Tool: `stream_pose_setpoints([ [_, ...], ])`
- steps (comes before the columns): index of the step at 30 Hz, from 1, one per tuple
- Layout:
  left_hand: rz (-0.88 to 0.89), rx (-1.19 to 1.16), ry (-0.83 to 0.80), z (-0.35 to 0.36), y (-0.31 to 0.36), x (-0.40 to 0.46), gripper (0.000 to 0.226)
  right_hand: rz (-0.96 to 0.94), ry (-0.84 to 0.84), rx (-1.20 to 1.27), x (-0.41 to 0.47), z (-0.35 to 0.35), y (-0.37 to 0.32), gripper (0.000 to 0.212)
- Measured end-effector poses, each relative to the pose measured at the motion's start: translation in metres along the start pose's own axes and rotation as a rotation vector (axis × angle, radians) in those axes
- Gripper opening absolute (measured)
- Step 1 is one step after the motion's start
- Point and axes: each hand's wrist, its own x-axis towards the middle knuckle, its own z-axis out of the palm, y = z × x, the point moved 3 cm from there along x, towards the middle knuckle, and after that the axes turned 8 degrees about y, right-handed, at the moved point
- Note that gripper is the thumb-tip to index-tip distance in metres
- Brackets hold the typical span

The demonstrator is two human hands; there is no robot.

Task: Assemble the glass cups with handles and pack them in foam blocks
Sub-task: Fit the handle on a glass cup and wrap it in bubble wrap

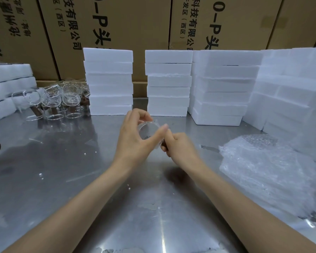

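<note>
Your left hand [135, 137] grasps the glass cup [147, 130]; your right hand [179, 145] clenches its brown handle [164, 145] above the counter [80, 179].

brown handle [164, 145] mostly hidden in right hand [179, 145], boxes' print [100, 33] cut off

i'm in a packing warehouse: printed cardboard cartons [117, 24] behind my steel table [62, 179], foam blocks [109, 83] stacked.
</note>
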Motion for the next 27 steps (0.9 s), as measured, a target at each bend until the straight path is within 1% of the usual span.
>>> stream_pose_setpoints([
  [1,-0.04,-0.067,0.0,-0.001,0.0,0.002,0.014,-0.043,0.053,-0.033,0.0,-0.003,-0.001,0.057],
  [2,-0.096,-0.151,0.005,-0.002,-0.001,0.004,0.01,-0.084,0.104,-0.069,0.001,-0.005,-0.002,0.056],
  [4,-0.188,-0.289,0.012,-0.003,-0.003,0.007,0.014,-0.147,0.185,-0.14,0.001,-0.009,-0.004,0.056],
  [5,-0.223,-0.309,-0.003,-0.002,-0.004,0.008,0.014,-0.169,0.208,-0.172,0.001,-0.011,-0.005,0.056],
  [7,-0.314,-0.336,-0.09,0.002,-0.006,0.006,0.017,-0.219,0.234,-0.254,0.001,-0.012,-0.008,0.056],
  [9,-0.414,-0.369,-0.213,0.007,-0.007,0.003,0.034,-0.283,0.244,-0.324,0.001,-0.012,-0.009,0.053],
  [11,-0.521,-0.334,-0.272,0.007,-0.014,0.0,0.047,-0.326,0.211,-0.328,0.001,-0.012,-0.007,0.041],
  [13,-0.61,-0.286,-0.265,0.002,-0.024,0.001,0.055,-0.366,0.133,-0.338,-0.002,-0.008,-0.007,0.032],
  [14,-0.645,-0.275,-0.247,-0.001,-0.03,0.002,0.055,-0.39,0.085,-0.365,-0.004,-0.006,-0.008,0.028],
  [16,-0.697,-0.28,-0.207,-0.007,-0.036,0.004,0.048,-0.457,0.008,-0.428,-0.006,-0.001,-0.009,0.022],
  [19,-0.677,-0.288,-0.189,-0.011,-0.039,0.006,0.042,-0.483,-0.085,-0.468,-0.004,0.001,-0.011,0.026],
  [20,-0.656,-0.286,-0.199,-0.011,-0.039,0.006,0.043,-0.453,-0.138,-0.406,-0.003,-0.001,-0.011,0.027],
  [22,-0.618,-0.296,-0.219,-0.009,-0.037,0.006,0.046,-0.33,-0.249,-0.148,-0.002,-0.003,-0.011,0.031],
  [25,-0.567,-0.349,-0.235,-0.006,-0.035,0.006,0.049,-0.063,-0.34,0.223,0.0,-0.007,-0.008,0.042],
  [27,-0.524,-0.347,-0.255,-0.005,-0.035,0.008,0.047,0.11,-0.42,0.399,0.0,-0.007,-0.005,0.04],
])
